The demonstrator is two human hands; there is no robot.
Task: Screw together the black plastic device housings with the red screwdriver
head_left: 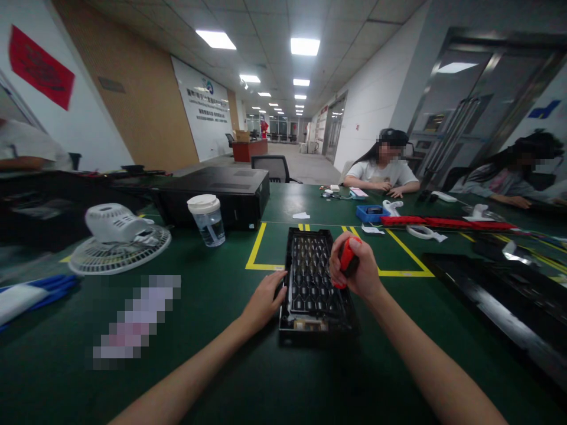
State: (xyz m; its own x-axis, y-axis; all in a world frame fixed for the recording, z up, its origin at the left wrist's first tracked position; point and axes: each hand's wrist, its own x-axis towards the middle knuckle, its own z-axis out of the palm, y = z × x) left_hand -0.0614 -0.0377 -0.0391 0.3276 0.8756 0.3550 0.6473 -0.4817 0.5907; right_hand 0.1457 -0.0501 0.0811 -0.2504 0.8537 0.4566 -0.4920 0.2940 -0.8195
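Observation:
A black rectangular device with a honeycomb-patterned inside (312,277) lies on the green table (212,330) in front of me. My left hand (264,300) rests against its left edge, fingers curled on the rim. My right hand (357,265) hovers over the device's right side, closed in a fist round a red-handled tool (348,260) that points down toward it. The tool's tip is hidden by my hand.
A white desk fan (119,239) lies at the left, a lidded plastic cup (208,219) and a black box (221,192) behind. Yellow tape (257,248) marks the table. A black tray (500,295) sits at the right. Two people sit across, near a blue bin (372,213).

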